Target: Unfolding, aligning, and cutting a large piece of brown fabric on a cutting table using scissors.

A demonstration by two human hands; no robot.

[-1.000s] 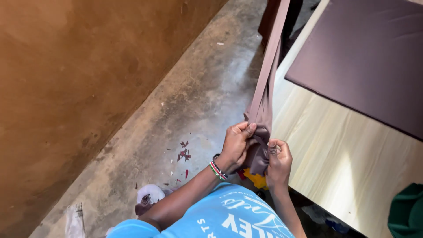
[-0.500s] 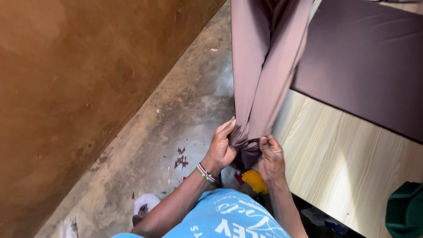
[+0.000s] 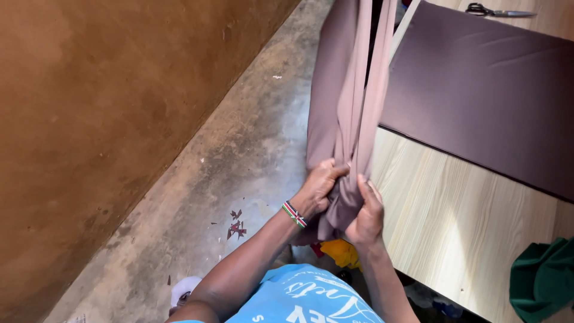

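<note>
hands 2 [image 3: 320, 188] [image 3: 366, 215] | fabrics 3 [image 3: 350, 101] [image 3: 484, 90] [image 3: 541, 278] | scissors 1 [image 3: 493, 10]

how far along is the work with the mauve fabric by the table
Done: a dark brown fabric sheet already lies flat on the pale wooden table, black-handled scissors beside it. In hand: the left hand and right hand both grip the bunched lower end of the long mauve fabric, stretched taut. Left: this fabric is not yet laid flat.

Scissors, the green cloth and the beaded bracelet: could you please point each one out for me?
scissors [image 3: 499, 11], head view, on the blades near the pivot.
green cloth [image 3: 544, 278], head view, middle of the bundle.
beaded bracelet [image 3: 294, 214], head view, band across the left wrist.
</note>
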